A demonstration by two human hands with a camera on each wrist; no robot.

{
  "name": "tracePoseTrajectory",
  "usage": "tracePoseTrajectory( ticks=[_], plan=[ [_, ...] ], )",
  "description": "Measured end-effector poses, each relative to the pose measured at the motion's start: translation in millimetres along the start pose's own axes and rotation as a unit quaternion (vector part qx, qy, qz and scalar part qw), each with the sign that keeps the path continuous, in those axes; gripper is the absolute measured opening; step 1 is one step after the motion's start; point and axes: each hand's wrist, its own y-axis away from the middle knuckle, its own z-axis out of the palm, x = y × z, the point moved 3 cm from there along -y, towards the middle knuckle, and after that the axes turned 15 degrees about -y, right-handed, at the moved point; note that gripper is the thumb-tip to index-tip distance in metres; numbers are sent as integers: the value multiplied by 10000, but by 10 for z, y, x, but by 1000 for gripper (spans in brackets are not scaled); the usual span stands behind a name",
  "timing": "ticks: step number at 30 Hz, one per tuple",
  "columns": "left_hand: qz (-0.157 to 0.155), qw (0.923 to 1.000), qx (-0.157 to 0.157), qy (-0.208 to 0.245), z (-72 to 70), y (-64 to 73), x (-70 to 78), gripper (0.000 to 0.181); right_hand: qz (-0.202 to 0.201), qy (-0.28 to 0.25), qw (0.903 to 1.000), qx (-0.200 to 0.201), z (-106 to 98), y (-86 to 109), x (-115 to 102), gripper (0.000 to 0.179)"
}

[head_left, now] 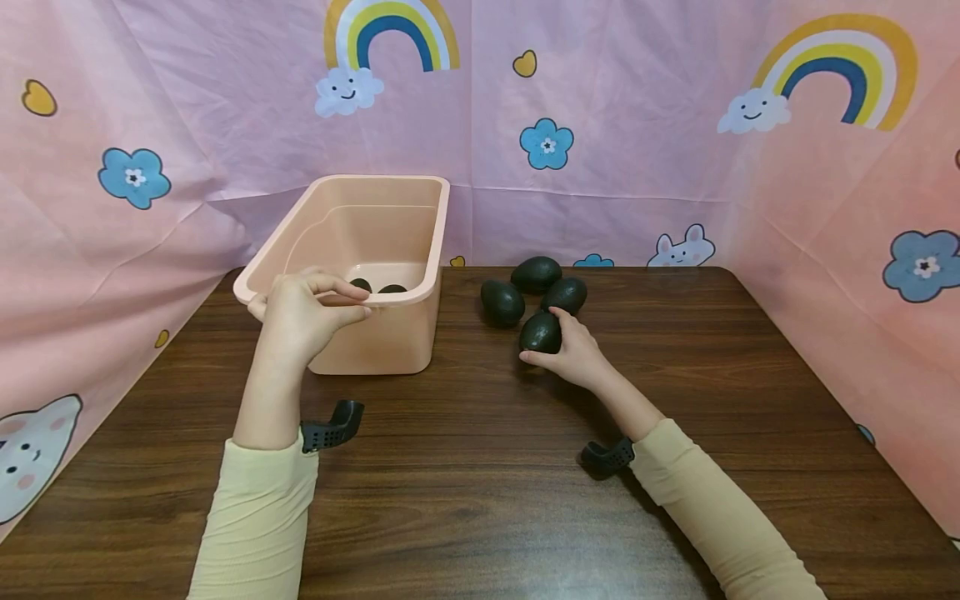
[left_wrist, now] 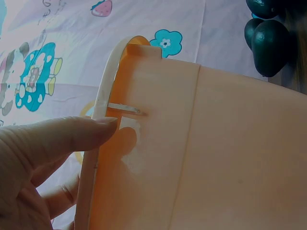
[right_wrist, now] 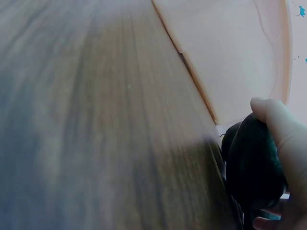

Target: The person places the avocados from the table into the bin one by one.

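Observation:
My right hand (head_left: 576, 354) grips a dark green avocado (head_left: 540, 333) at the near side of a small group, thumb on the near side and fingers on the far side. The same avocado (right_wrist: 254, 163) shows between thumb and fingers in the right wrist view. Three more avocados (head_left: 502, 302) lie just beyond it on the table. My left hand (head_left: 296, 321) pinches the near rim of a peach plastic bin (head_left: 375, 337), its thumb (left_wrist: 96, 132) outside and fingers past the edge. Two dark rounded things (head_left: 393, 288) show inside the bin, partly hidden by the rim.
The bin stands at the back left of the dark wooden table (head_left: 465, 500), left of the avocados. A patterned cloth (head_left: 622, 158) hangs behind and along both sides. A black wrist mount (head_left: 333, 425) sits on each forearm.

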Motion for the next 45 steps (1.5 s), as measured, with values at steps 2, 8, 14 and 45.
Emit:
tracePoseTrajectory(
  ticks=[2, 8, 14, 45],
  plan=[
    [13, 10000, 9, 9, 3, -3, -1, 20, -4, 16, 10000, 0, 2, 2, -3, 96],
    [34, 10000, 43, -31, 7, -4, -8, 20, 24, 31, 10000, 3, -1, 9, -4, 95],
    [30, 10000, 59, -25, 1, -2, -6, 20, -27, 114, 9999, 16, -9, 11, 2, 94],
    [-3, 10000, 48, 29, -1, -3, -9, 20, -233, 381, 9980, 452, -32, -30, -56, 90]
  ],
)
